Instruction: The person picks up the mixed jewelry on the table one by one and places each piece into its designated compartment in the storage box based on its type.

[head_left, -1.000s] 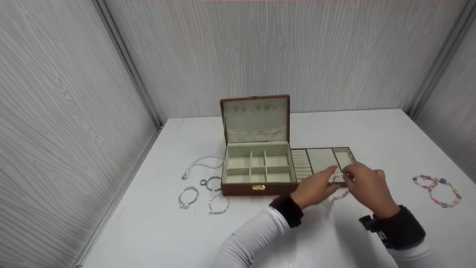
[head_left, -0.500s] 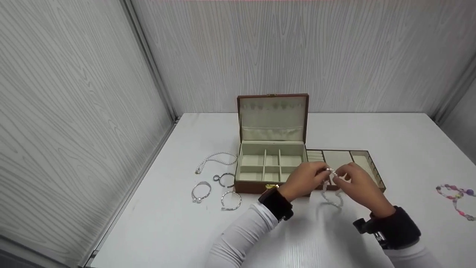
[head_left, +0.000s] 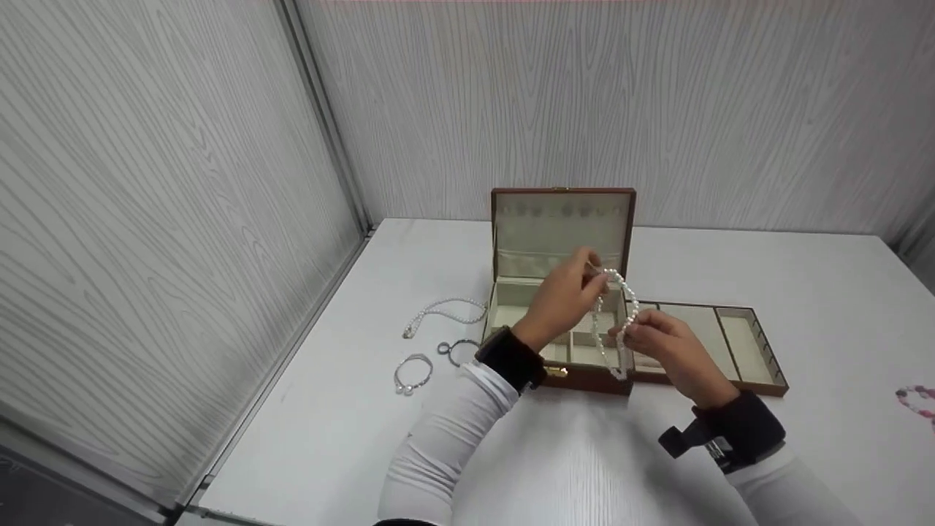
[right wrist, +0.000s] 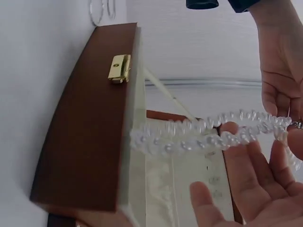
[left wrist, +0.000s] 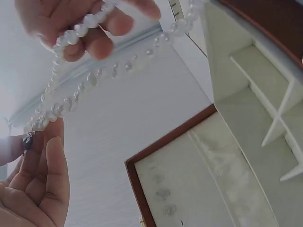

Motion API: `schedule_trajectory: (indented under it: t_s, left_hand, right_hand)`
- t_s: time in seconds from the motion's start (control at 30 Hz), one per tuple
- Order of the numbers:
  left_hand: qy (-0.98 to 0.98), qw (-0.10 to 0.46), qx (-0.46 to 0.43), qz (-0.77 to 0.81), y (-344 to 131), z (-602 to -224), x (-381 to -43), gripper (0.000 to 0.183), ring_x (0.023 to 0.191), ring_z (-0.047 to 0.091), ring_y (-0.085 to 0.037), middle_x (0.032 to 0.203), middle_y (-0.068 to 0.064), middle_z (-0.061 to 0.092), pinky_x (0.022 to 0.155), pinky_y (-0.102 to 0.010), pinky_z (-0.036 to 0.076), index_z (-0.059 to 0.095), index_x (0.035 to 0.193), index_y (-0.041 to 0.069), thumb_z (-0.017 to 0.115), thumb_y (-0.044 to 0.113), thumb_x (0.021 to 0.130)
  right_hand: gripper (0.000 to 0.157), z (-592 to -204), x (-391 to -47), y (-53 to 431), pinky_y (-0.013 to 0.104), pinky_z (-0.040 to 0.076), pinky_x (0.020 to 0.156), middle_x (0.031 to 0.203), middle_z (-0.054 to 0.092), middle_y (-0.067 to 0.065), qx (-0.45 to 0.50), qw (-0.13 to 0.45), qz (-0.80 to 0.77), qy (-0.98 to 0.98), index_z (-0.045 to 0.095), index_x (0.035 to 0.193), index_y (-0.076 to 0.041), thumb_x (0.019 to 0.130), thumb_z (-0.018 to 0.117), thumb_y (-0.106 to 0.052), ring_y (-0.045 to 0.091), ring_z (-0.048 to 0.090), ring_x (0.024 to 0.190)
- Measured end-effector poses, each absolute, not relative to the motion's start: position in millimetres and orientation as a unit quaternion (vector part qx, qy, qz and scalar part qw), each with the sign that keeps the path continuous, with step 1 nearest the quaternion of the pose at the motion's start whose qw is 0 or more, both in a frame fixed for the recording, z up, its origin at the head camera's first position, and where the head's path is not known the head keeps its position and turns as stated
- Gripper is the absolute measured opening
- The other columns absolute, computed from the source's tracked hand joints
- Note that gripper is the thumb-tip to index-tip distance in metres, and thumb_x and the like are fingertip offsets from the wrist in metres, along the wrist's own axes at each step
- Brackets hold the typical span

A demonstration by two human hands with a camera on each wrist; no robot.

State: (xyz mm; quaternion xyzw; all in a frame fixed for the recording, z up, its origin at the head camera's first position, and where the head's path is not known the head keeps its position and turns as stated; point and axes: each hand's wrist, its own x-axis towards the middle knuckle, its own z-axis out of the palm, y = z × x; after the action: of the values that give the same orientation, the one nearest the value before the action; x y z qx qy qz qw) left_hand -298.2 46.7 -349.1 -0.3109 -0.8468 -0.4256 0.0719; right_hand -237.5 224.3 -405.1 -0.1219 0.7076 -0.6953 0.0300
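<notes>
In the head view, a black wristband (head_left: pixel 738 435) on the right wrist bears a small pale patch, its markings too small to read; both sleeves are white. The left hand (head_left: pixel 559 303) reaches forward, knuckles up, its thumb and fingers pinching the upper end of a pearl necklace (head_left: pixel 634 310), which hangs in a loop above the front right part of the brown jewellery box (head_left: pixel 595 380). The right hand (head_left: pixel 679 354) slants in lower, its fingertips meeting the beads beside the loop, over the near left part of the compartmented tray (head_left: pixel 694 325). The box's lid (head_left: pixel 562 226) stands raised. To the left lie a second pearl necklace (head_left: pixel 445 313), a dark bangle (head_left: pixel 443 348) partly behind the left arm, and a bracelet with two pearls (head_left: pixel 405 390); at the far right edge is a coloured bead bracelet (head_left: pixel 906 400). In the left wrist view, the left hand's thumb and finger are closed at a dark clasp (left wrist: pixel 27 140), while the strand runs across the bent fingers of the right hand above. In the right wrist view, the right hand is palm up, thumb well apart from the spread fingers, which touch the strand; the beads stretch toward the box's front, where a gold latch (right wrist: pixel 118 68) sits.
</notes>
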Motion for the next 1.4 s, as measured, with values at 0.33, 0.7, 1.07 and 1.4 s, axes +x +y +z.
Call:
schedule_trajectory:
  t_s: [0.33,0.7,1.07,1.4]
  left_hand:
    - [-0.884,0.108,-0.288,-0.352,28,-350,-329,0.021,0.094,0.063,-0.016,0.099,-0.006,0.069,0.083,-0.024,0.049,0.067,0.097,0.005,0.047,0.002,0.09]
    - [-0.899,0.003,-0.272,-0.342,38,-365,-355,0.044,0.128,0.046,-0.019,0.137,-0.008,0.05,0.108,-0.03,0.035,0.041,0.138,0.01,0.034,0.005,0.095]
    - [-0.888,-0.031,-0.24,-0.391,53,-371,-371,0.053,0.135,0.036,-0.019,0.145,-0.011,0.041,0.112,-0.03,0.029,0.022,0.147,0.012,0.033,0.004,0.096]
    - [-0.893,-0.029,-0.232,-0.385,57,-379,-376,0.054,0.135,0.036,-0.018,0.147,-0.009,0.038,0.112,-0.03,0.029,0.024,0.146,0.011,0.036,0.004,0.093]
  right_hand:
    - [0.013,-383,-268,205,0.023,0.049,0.067,0.083,0.062,-0.005,-0.077,-0.037,-0.746,0.661,0.05,0.092,-0.015,0.092,0.048,-0.002,0.007,0.06,0.071]
    - [0.054,-379,-307,203,0.023,0.046,0.078,0.132,0.045,0.016,-0.088,0.027,-0.59,0.802,0.026,0.145,-0.006,0.094,0.044,-0.011,0.001,0.055,0.086]
    - [0.063,-372,-339,203,0.024,0.043,0.077,0.138,0.039,0.022,-0.072,0.032,-0.561,0.824,0.018,0.148,-0.009,0.092,0.047,-0.013,0.004,0.051,0.076]
    - [0.055,-375,-352,204,0.039,0.039,0.094,0.152,0.024,0.015,-0.053,0.046,-0.58,0.812,0.016,0.148,-0.009,0.097,0.036,-0.017,0.029,0.05,0.116]
